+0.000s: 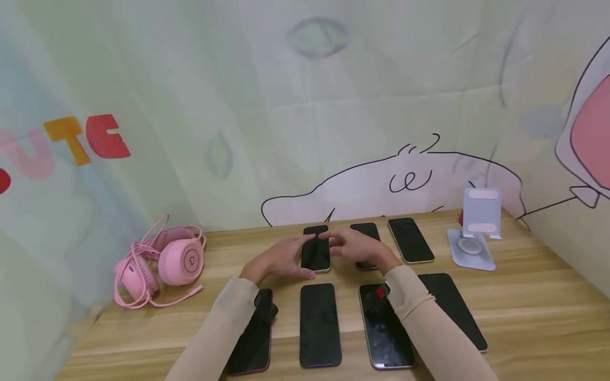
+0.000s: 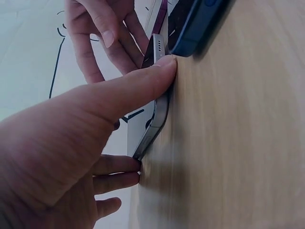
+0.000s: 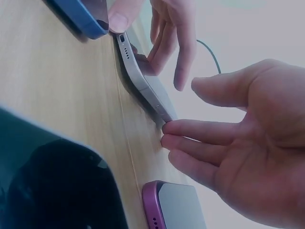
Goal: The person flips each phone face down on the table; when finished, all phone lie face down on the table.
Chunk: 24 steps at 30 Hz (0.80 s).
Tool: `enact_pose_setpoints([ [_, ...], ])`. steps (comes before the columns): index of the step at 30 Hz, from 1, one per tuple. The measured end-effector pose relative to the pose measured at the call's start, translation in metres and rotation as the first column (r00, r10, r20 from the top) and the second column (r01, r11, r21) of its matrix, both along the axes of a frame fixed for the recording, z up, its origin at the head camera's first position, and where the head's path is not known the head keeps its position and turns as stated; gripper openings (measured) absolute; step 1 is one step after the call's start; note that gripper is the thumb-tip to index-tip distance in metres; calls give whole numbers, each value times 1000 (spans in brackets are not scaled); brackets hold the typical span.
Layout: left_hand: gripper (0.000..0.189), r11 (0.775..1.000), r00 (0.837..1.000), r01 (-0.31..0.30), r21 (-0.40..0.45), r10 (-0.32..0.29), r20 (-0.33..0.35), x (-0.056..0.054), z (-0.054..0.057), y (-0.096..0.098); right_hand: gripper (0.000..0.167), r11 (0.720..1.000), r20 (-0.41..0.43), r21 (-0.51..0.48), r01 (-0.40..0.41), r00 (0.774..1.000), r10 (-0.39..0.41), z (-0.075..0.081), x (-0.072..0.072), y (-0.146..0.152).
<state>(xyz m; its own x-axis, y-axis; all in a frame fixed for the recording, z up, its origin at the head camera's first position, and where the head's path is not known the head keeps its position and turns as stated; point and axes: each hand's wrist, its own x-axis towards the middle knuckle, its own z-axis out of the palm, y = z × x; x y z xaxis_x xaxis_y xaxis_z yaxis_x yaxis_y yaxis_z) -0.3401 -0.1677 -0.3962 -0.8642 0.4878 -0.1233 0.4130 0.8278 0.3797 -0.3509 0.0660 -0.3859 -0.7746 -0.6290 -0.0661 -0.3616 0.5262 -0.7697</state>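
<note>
A smartphone (image 1: pixel 316 256) with a dark screen lies flat in the back row on the wooden table, between both hands. My left hand (image 1: pixel 285 257) is at its left side; in the left wrist view the thumb touches the phone's near corner and fingertips reach its edge farther back. My right hand (image 1: pixel 355 245) is on the other side, partly over a second phone (image 1: pixel 370 230). In the right wrist view its extended fingertips touch the edge of the silver-framed phone (image 3: pixel 138 71), the thumb held apart. Neither hand's fingers wrap round it.
Another phone (image 1: pixel 411 241) lies at the back right, beside a pale folding stand (image 1: pixel 481 211). Nearer me lie several more phones, among them one in the middle (image 1: pixel 320 325) and one under my right forearm (image 1: pixel 386 330). Pink headphones (image 1: pixel 181 262) with a coiled cable sit left.
</note>
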Motion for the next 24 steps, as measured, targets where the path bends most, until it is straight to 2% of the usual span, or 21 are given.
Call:
enact_pose_setpoints([
  [5,105,999,1000,-3,39,3,5,-1,1,-1,46,996,18,-82,35,999,-34,0,-5,3],
  [9,105,997,1000,4,79,-5,12,0,2,-3,45,974,89,-216,67,995,-49,-3,-8,3],
  [12,104,994,1000,8,113,-10,11,1,4,-1,46,953,99,-292,77,994,-50,-3,-7,3],
  [18,93,982,999,-4,190,-3,35,3,9,1,45,944,44,-330,17,999,-2,2,-3,-3],
  [24,74,962,996,-58,267,39,78,4,9,0,49,946,7,-321,-44,999,49,3,-2,-6],
])
